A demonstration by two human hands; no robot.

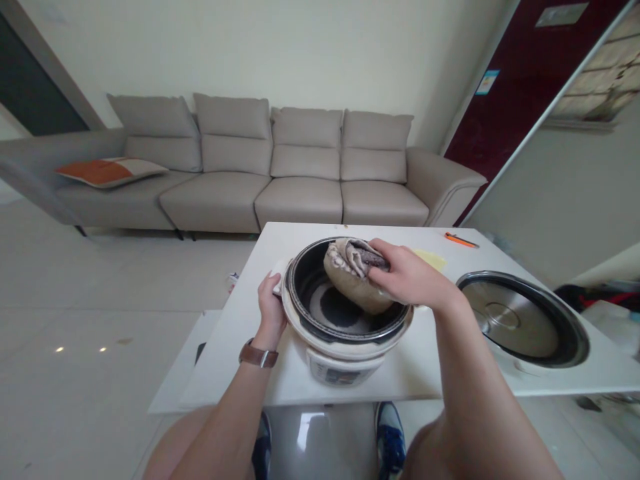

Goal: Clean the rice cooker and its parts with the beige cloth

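Note:
A white rice cooker (340, 363) with a dark inner cavity stands on the white table (240, 360) in front of me. My left hand (271, 310) is closed on the cooker's left rim, a brown watch on the wrist. My right hand (413, 277) is closed on a bunched beige and grey cloth (353, 273), held over the cooker's opening at its upper right rim.
A round metal lid or inner pot (523, 327) lies on the table to the right. A yellow sheet (431, 258) and an orange-handled tool (461, 240) lie at the table's far right. A beige sofa (280, 180) stands behind. My knees and shoes show below.

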